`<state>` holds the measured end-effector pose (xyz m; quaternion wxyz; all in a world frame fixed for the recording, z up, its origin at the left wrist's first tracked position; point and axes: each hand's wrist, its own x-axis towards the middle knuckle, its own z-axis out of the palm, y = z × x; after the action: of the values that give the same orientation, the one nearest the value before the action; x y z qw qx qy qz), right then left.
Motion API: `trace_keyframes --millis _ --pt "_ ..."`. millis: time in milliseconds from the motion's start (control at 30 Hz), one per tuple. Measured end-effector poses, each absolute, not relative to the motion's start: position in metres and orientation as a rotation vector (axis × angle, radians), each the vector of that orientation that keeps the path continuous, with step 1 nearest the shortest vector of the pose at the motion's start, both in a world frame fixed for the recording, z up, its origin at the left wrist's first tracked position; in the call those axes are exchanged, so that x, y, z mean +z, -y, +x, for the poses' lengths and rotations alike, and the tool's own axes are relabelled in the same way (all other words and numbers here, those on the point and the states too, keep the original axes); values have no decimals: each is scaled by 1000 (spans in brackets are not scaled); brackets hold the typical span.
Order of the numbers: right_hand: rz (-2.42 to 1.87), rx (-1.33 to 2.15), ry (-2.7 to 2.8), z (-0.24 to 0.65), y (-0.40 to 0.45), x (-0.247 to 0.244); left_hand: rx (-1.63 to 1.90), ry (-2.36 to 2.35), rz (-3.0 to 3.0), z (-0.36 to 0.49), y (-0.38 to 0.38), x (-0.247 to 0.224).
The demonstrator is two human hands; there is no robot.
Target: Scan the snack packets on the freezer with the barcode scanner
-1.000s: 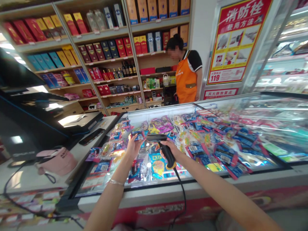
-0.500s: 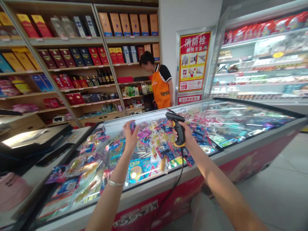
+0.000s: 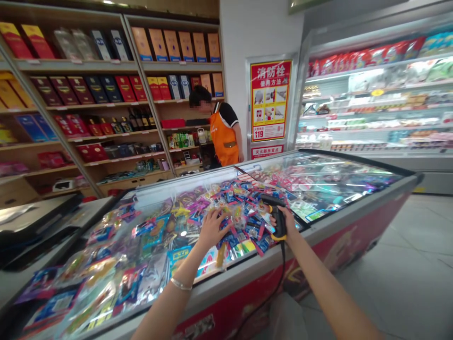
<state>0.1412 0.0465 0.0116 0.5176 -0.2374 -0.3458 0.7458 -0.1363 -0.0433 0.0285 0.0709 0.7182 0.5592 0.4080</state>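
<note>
My right hand (image 3: 286, 221) is wrapped round the grip of a black and yellow barcode scanner (image 3: 278, 217), its cable hanging over the freezer's front edge. Over the pile of small blue and pink packets (image 3: 244, 193) is my left hand (image 3: 213, 229), palm down with its fingers spread. Its fingertips are at the wrapped pieces near the middle of the glass top; whether they touch is hard to tell. A flat blue packet (image 3: 179, 255) lies below and left of that hand.
The chest freezer (image 3: 226, 278) spans the view. Behind it a person in an orange apron (image 3: 223, 141) stands by shelves of boxes (image 3: 106, 89). A dark device (image 3: 38, 236) is at left, a lit display fridge (image 3: 375, 94) at right.
My left hand has come down onto the packets and opened; the small dark item it held no longer shows in it. The scanner is lower and tilted differently. The view has shifted right.
</note>
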Motion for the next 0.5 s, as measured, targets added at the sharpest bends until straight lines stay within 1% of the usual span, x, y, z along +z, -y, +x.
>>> trace_keyframes --millis 167,333,433,500 --pt "-660 1809 844 137 -48 9 1310 -1652 2106 -136 42 21" --pt "-723 1719 966 136 -45 10 1409 -1533 1936 -132 46 25" --pt "-735 1631 1020 136 -42 22 1456 -1500 1845 -140 53 44" --pt "-740 1539 1106 136 -41 39 1563 -1466 1761 -155 63 69"
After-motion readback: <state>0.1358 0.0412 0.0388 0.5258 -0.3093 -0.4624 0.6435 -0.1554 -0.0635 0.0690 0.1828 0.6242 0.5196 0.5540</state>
